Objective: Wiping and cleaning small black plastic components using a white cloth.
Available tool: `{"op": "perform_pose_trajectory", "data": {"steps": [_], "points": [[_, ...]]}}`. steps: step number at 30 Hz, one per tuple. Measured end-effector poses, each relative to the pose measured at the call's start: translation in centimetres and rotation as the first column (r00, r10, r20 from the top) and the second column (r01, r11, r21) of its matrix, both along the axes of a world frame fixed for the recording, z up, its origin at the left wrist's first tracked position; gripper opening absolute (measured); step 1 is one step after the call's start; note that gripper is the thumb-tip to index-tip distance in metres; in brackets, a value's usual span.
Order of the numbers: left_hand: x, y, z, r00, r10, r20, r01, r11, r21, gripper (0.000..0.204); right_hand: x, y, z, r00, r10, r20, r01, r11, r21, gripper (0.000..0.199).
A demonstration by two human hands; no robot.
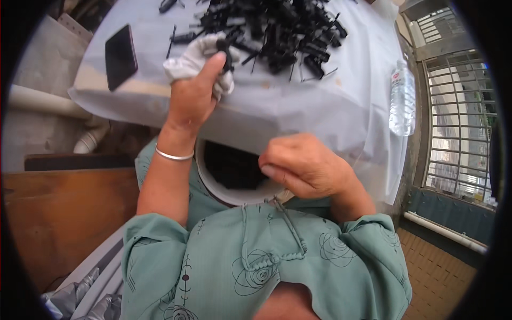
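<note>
My left hand (193, 96) is raised at the table's near edge, closed around a white cloth (188, 60) and a small black plastic part (226, 53) pinched by the thumb. My right hand (305, 166) hovers over the rim of a white bucket (230, 196) in my lap, fingers curled inward; whether it holds anything is hidden. Dark pieces lie inside the bucket. A large heap of black plastic parts (277, 32) covers the far side of the table.
The table wears a white sheet (320, 106). A black phone (120, 56) lies at its left. A clear water bottle (402, 97) stands to the right by a metal window grille (458, 122). A brown board (64, 213) is at my left.
</note>
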State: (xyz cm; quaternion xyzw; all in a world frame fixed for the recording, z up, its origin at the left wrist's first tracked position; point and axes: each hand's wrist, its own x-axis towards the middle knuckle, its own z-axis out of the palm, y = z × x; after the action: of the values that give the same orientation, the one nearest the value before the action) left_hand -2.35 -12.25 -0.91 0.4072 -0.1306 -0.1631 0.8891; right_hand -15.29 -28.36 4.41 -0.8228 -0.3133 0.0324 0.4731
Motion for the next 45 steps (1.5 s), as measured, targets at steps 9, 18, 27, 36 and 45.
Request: {"op": "perform_pose_trajectory", "data": {"steps": [9,18,27,36,45], "points": [[-0.4,0.7,-0.7,0.992,-0.093,0.09,0.098,0.994,-0.047,0.021,-4.8,2.6,-17.7,0.837,-0.263,-0.48,-0.238,0.616,-0.751,0.026],[0.4,0.2,-0.3,0.989,-0.089,0.117,0.085,0.996,0.039,0.023,-2.3,6.3,-20.6,0.882,-0.31,-0.355,-0.048,0.69,-0.722,0.027],[-0.4,0.2,-1.1,0.997,-0.07,0.019,0.07,0.997,0.033,0.022,-5.6,5.6,-21.6,0.881,-0.301,-0.365,0.047,0.823,-0.566,0.02],[0.6,-0.2,0.1,0.99,-0.07,0.121,0.058,0.993,0.099,0.02,-5.0,0.0,-26.2,0.83,-0.492,-0.262,0.224,0.725,-0.651,0.025],[0.9,0.0,-0.4,0.98,-0.198,0.008,0.198,0.976,-0.094,0.016,-4.2,4.6,-23.4,0.816,-0.507,-0.277,0.106,0.603,-0.791,0.032]]}}
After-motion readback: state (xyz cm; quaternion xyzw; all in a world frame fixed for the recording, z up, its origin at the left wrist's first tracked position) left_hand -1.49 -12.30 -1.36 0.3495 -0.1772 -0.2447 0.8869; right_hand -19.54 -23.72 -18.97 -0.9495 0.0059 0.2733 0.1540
